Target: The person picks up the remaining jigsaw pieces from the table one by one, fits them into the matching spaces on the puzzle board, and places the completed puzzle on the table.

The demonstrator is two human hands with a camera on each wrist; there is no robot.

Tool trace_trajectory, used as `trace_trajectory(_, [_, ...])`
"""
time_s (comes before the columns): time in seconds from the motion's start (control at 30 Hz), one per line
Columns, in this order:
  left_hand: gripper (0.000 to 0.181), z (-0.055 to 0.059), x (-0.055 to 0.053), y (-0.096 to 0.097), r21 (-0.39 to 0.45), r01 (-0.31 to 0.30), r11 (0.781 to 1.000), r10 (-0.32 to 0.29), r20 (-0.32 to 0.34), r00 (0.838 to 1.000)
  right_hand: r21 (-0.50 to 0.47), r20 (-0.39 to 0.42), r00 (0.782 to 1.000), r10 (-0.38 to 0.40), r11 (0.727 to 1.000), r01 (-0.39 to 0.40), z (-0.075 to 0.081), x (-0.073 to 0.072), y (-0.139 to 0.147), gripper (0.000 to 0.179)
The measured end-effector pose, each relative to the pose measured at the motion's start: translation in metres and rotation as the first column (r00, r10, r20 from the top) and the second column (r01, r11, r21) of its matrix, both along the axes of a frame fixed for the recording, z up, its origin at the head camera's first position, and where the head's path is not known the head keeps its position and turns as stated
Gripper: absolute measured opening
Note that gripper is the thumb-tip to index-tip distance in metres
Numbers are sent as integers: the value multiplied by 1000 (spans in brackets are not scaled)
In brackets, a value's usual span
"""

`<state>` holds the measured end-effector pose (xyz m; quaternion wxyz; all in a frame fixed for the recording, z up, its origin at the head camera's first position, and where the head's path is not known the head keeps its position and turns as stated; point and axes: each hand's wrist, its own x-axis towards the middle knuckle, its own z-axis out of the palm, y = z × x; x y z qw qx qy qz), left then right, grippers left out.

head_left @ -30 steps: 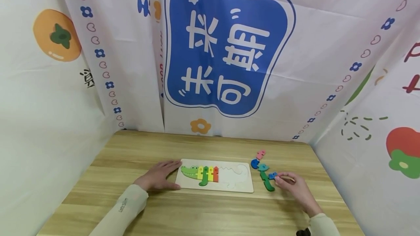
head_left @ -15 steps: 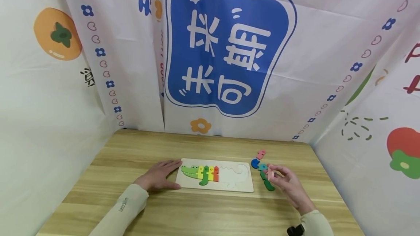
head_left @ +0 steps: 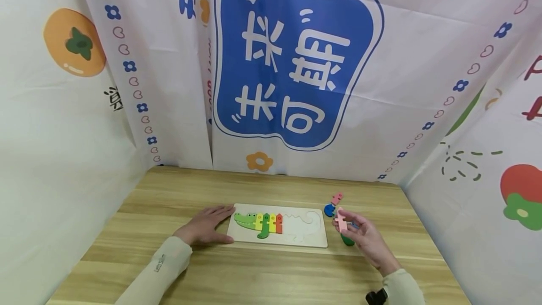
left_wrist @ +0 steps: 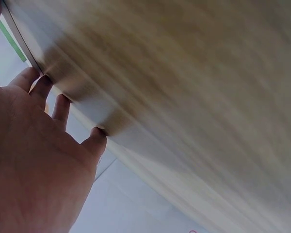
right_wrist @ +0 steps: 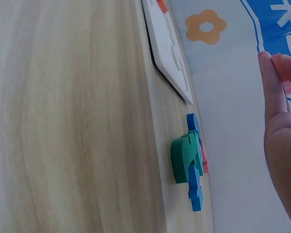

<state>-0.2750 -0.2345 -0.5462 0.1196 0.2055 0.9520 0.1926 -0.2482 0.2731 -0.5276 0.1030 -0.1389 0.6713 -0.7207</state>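
Note:
A pale wooden puzzle board [head_left: 311,239] lies on the table, with a crocodile's green head [head_left: 244,220] and several yellow, green and red body pieces fitted in its left part. At the board's left edge, my left hand [head_left: 203,227] rests with fingers spread, fingertips and thumb right at the rim. My right hand [head_left: 370,241] pinches a light pink puzzle piece [head_left: 341,222] between thumb and fingers, held up just right of the board. In the right wrist view, fingers partly hide that pink piece [right_wrist: 288,88].
Loose pieces lie right of the board: another pink piece [head_left: 337,198], a dark blue one [head_left: 329,210] and a green leg piece [right_wrist: 183,158], with a blue piece [right_wrist: 196,189] beside it. My right hand partly covers this group in the head view. Printed cloth [head_left: 169,107] surrounds the table.
My right hand has lifted from beside the blue piece on the right and moved left toward the board, the pink piece now showing in its fingers. My left hand has stayed put.

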Motion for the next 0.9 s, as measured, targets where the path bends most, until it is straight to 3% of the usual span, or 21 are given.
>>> trace_trajectory(0.2, [101, 1, -1, 2, -14, -3, 1000, 3, 9, 1000, 48, -39, 999, -11, 999, 12, 0, -2, -9, 80])
trace_trajectory(0.6, [101, 0, -1, -1, -9, -22, 1000, 22, 14, 1000, 68, -5, 1000, -11, 998, 11, 5, -8, -31, 85])
trace_trajectory(0.7, [101, -1, -3, -1, -11, -26, 1000, 26, 16, 1000, 120, -9, 999, -44, 992, 45, 2, -9, -38, 85])
trace_trajectory(0.9, [101, -3, -4, -1, -16, -24, 1000, 24, 13, 1000, 235, -8, 999, -40, 971, 41, -7, -16, -56, 83])
